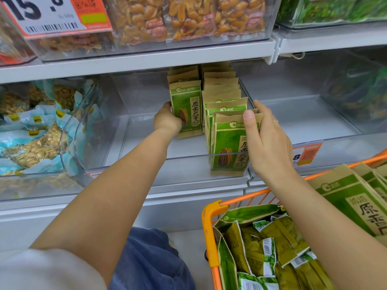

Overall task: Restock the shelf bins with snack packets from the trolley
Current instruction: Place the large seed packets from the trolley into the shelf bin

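Observation:
A clear shelf bin (184, 156) on the middle shelf holds two upright rows of green-and-tan sunflower seed packets. My left hand (166, 120) grips the front packet of the left row (187, 107) from its left side. My right hand (266, 139) holds the front packet of the right row (228, 147), thumb on its top edge and fingers behind it. The orange trolley (211, 222) at the lower right carries more of the same packets (354, 204) and a torn green bag of small green packets (270, 252).
To the left stands a clear bin of blue-wrapped nut packets (39, 141). The bin to the right (314, 114) holds a price tag (306, 154) on its front. The upper shelf carries bins of peanut packs (188, 17) and green packs (335, 9).

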{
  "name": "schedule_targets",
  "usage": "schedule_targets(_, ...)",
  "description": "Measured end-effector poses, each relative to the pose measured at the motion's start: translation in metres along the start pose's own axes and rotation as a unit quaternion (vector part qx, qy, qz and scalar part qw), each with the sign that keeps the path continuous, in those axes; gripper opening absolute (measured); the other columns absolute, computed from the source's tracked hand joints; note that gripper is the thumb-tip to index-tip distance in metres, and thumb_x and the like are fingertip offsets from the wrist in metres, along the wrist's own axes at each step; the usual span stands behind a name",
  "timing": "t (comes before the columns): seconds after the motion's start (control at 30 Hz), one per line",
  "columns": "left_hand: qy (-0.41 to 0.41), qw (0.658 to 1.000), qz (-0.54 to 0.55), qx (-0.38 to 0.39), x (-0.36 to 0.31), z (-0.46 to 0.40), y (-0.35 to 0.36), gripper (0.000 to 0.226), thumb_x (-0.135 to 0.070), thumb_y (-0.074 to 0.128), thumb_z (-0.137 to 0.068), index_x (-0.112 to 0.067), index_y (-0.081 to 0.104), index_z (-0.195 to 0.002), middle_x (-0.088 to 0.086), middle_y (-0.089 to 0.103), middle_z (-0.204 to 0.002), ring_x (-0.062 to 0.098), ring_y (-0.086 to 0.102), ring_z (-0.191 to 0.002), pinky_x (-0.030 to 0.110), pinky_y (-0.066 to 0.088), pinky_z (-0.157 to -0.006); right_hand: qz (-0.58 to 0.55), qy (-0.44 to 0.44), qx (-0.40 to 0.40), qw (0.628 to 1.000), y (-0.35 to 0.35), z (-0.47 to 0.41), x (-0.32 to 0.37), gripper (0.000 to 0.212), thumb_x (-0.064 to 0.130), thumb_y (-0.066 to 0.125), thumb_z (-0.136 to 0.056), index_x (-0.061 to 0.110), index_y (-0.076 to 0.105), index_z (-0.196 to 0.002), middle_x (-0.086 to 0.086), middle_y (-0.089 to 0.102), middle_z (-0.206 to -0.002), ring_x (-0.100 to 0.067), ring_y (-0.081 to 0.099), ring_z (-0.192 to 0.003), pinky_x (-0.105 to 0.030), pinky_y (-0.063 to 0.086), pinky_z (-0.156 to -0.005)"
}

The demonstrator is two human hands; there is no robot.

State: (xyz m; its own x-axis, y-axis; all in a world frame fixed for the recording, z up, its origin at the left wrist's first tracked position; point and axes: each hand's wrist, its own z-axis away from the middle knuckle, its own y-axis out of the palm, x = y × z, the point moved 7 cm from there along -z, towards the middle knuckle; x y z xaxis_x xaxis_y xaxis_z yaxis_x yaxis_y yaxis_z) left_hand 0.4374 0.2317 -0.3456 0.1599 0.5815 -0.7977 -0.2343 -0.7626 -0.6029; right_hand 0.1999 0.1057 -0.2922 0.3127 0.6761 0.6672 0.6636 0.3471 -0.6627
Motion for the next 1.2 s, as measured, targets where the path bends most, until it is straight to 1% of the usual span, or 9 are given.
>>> schedule_targets(0.13,-0.003,0.999,0.048,0.005,-0.001,0.001,-0.001,0.046,-0.001,0.063,-0.083,-0.014,0.058,-0.126,0.009,0.065,-0.110,0.028,0.061,-0.101,0.032,0.051,-0.088,-0.001,-0.001,-0.003,1.000,0.000,0.000,0.000,0.065,0.062,0.014,-0.094,0.028,0.029,-0.147,-0.004,0.053,-0.136,-0.025,0.049,-0.123,-0.039,0.040,-0.087)
schedule_targets(0.23,0.009,0.999,0.047,0.009,-0.004,0.002,-0.001,0.046,0.000,0.058,-0.087,-0.017,0.056,-0.130,0.005,0.063,-0.107,0.021,0.057,-0.093,0.025,0.046,-0.079,-0.006,0.002,-0.003,1.000,-0.001,0.000,0.000,0.065,0.062,0.014,-0.094,0.028,0.029,-0.147,-0.004,0.053,-0.136,-0.025,0.049,-0.124,-0.040,0.040,-0.088)
schedule_targets(0.37,0.007,0.999,0.004,0.040,-0.004,0.003,0.002,0.045,-0.008,0.063,-0.086,-0.013,0.055,-0.129,0.009,0.064,-0.118,0.027,0.060,-0.106,0.036,0.049,-0.095,-0.004,0.002,-0.002,1.000,0.000,0.000,0.000,0.067,0.063,0.013,-0.092,0.029,0.030,-0.147,-0.003,0.053,-0.136,-0.025,0.049,-0.123,-0.039,0.040,-0.087)
schedule_targets(0.5,-0.037,0.996,0.045,0.072,-0.001,0.007,0.011,0.033,-0.007,0.055,-0.088,-0.010,0.054,-0.121,0.008,0.061,-0.117,0.033,0.058,-0.108,0.035,0.047,-0.079,-0.009,0.003,-0.001,1.000,-0.001,-0.001,0.000,0.068,0.064,0.012,-0.092,0.029,0.030,-0.147,-0.003,0.054,-0.135,-0.024,0.050,-0.123,-0.039,0.040,-0.087)
schedule_targets(0.6,-0.034,0.997,0.042,0.052,-0.006,0.009,0.007,0.042,-0.010,0.061,-0.088,-0.009,0.047,-0.128,0.009,0.059,-0.120,0.030,0.056,-0.109,0.036,0.049,-0.087,-0.009,0.002,-0.002,1.000,-0.001,0.000,0.000,0.065,0.062,0.014,-0.094,0.028,0.029,-0.147,-0.003,0.053,-0.135,-0.023,0.049,-0.123,-0.037,0.039,-0.085)
schedule_targets(0.7,-0.019,0.995,0.088,0.030,-0.009,0.008,0.003,0.051,-0.006,0.062,-0.086,-0.011,0.042,-0.134,0.005,0.058,-0.114,0.024,0.054,-0.103,0.030,0.046,-0.082,-0.010,0.001,0.000,1.000,-0.001,0.000,0.001,0.066,0.062,0.013,-0.093,0.028,0.029,-0.147,-0.003,0.053,-0.136,-0.024,0.049,-0.124,-0.037,0.038,-0.086)
schedule_targets(0.87,-0.024,0.986,0.156,0.049,-0.013,0.013,0.002,0.040,-0.001,0.052,-0.090,-0.014,0.052,-0.128,0.003,0.062,-0.114,0.024,0.059,-0.107,0.036,0.051,-0.091,-0.015,0.002,0.000,1.000,-0.002,0.000,0.001,0.065,0.060,0.015,-0.093,0.027,0.030,-0.147,-0.004,0.052,-0.137,-0.024,0.048,-0.124,-0.036,0.036,-0.084)
schedule_targets(1.03,-0.036,0.984,0.150,0.088,-0.017,0.018,0.004,0.044,0.007,0.043,-0.090,-0.017,0.053,-0.127,-0.002,0.057,-0.107,0.015,0.050,-0.095,0.014,0.038,-0.059,-0.012,0.001,-0.001,1.000,-0.001,0.000,0.000,0.066,0.063,0.013,-0.093,0.028,0.030,-0.147,-0.003,0.053,-0.136,-0.024,0.049,-0.123,-0.035,0.036,-0.084)
schedule_targets(1.2,-0.042,0.986,0.136,0.081,-0.015,0.018,0.005,0.044,0.007,0.046,-0.086,-0.011,0.053,-0.125,0.005,0.059,-0.113,0.022,0.053,-0.101,0.025,0.041,-0.074,-0.008,0.002,-0.003,1.000,-0.001,0.000,0.000,0.065,0.063,0.014,-0.094,0.028,0.030,-0.147,-0.003,0.053,-0.136,-0.024,0.049,-0.123,-0.038,0.039,-0.086)
